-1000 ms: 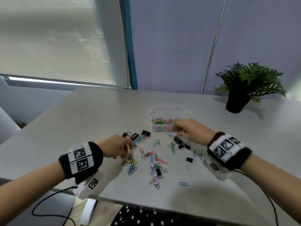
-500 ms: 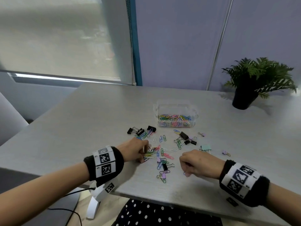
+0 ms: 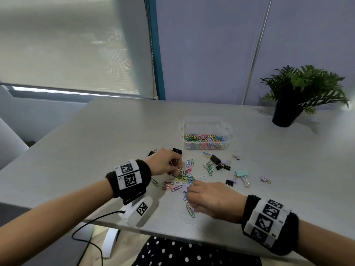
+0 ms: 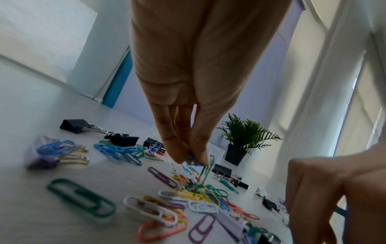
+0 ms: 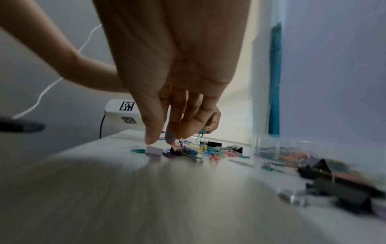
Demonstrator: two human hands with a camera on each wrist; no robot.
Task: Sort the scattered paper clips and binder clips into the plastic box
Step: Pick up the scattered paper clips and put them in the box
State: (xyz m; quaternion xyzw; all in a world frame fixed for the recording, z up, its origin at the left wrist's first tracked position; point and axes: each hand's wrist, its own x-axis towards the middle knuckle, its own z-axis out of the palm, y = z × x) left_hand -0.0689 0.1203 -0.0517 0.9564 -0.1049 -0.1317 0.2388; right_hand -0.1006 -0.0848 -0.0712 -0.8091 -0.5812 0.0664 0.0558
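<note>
A person seated at a grey table (image 3: 99, 143) is working both hands through a scatter of coloured paper clips (image 3: 180, 179) and binder clips (image 3: 216, 160). The left hand (image 3: 163, 164) is pinching a blue paper clip (image 4: 191, 160) between thumb and fingertips just above the heap, with a green clip (image 4: 205, 171) dangling from it into the tangle below. The right hand (image 3: 213, 200) is hanging over the near edge of the pile with its fingers curled downward; the right wrist view shows a blue clip (image 5: 168, 136) caught between thumb and fingers, just above a lilac binder clip (image 5: 154, 151) lying on the table.

Half a second earlier the right hand was lying lower and nearer the table edge, well apart from the left; it is now sitting closer to the heap, almost meeting the left hand across it. A second ago that same hand was reaching out at the clear plastic box (image 3: 206, 123), which is standing behind the scatter, open and already part-filled with coloured clips. The left hand is keeping roughly to its place at the left side of the heap.

A mint binder clip (image 3: 241, 173) and several black ones are lying to the right of the pile. A potted fern (image 3: 288, 104) is standing at the far right corner.
</note>
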